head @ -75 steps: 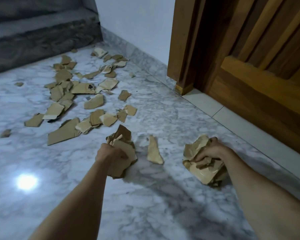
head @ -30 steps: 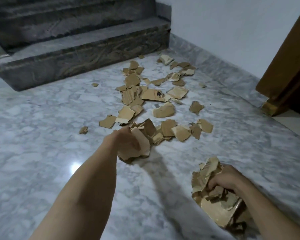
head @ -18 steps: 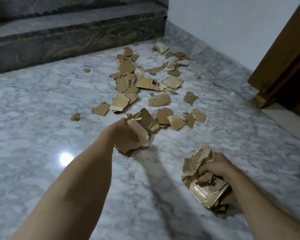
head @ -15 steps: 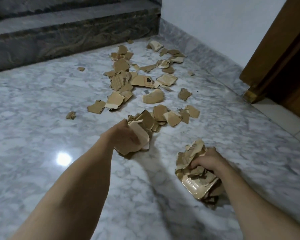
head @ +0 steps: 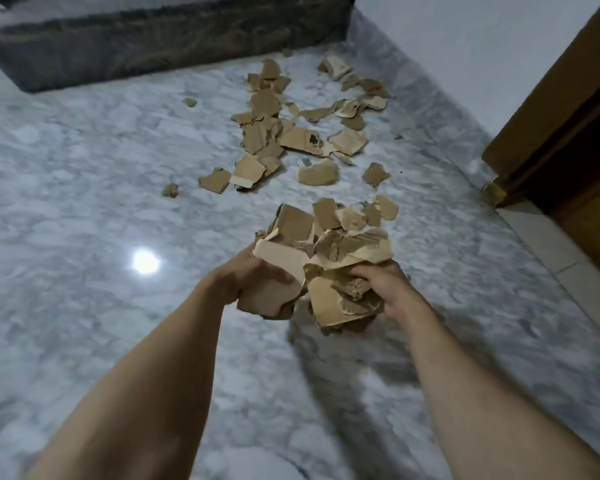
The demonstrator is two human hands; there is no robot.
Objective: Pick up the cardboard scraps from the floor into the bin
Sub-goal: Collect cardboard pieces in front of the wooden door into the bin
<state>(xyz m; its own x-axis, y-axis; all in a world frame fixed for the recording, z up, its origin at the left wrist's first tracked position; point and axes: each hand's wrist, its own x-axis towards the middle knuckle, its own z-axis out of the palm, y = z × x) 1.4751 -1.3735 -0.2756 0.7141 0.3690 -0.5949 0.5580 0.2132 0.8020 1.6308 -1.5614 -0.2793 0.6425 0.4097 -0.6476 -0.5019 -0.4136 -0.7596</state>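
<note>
Marble floor (head: 84, 209); two hands (head: 326, 282), cardboard scraps (head: 333, 271)

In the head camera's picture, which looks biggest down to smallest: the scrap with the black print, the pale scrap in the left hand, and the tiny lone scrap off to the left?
1. Pale scrap held in the left hand, though nearness to the camera inflates it.
2. Black-printed scrap.
3. Lone small scrap.

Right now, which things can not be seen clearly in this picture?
- Bin: not in the head view at all.
- Left hand fingers: hidden behind its cardboard bundle.
- Print on one floor scrap: too small to read.
- Wooden door: cut off by the right edge.
- Dark step: blurred, cut by the top edge.
</note>
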